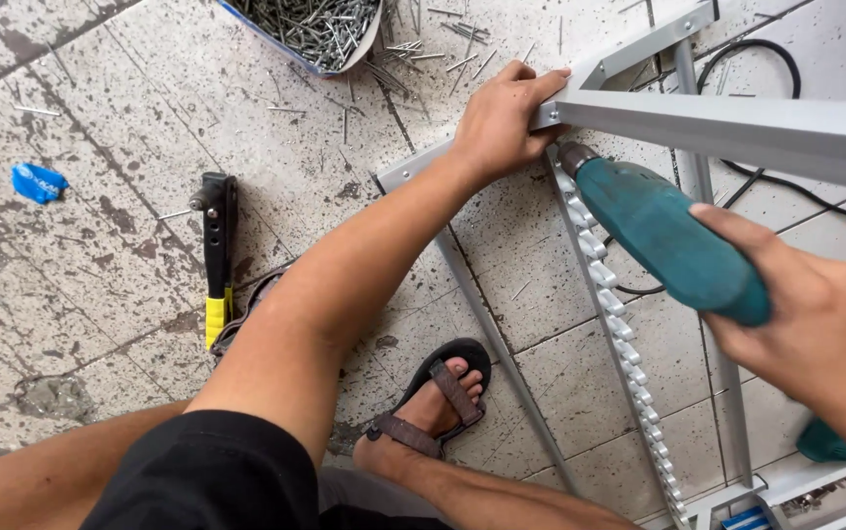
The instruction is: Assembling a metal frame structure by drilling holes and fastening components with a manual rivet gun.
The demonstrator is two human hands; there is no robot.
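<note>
My left hand grips the upper bar of a grey aluminium frame, fingers wrapped over its edge. My right hand holds a teal electric drill, whose nose presses against the frame just below my left hand. A notched white strip runs down the frame's upright beneath the drill.
A hand riveter with a yellow and black handle lies on the stained tile floor at left. A tray of rivets sits at the top, with loose ones scattered around it. Black cable loops at the right. My sandalled foot rests below. A blue scrap lies far left.
</note>
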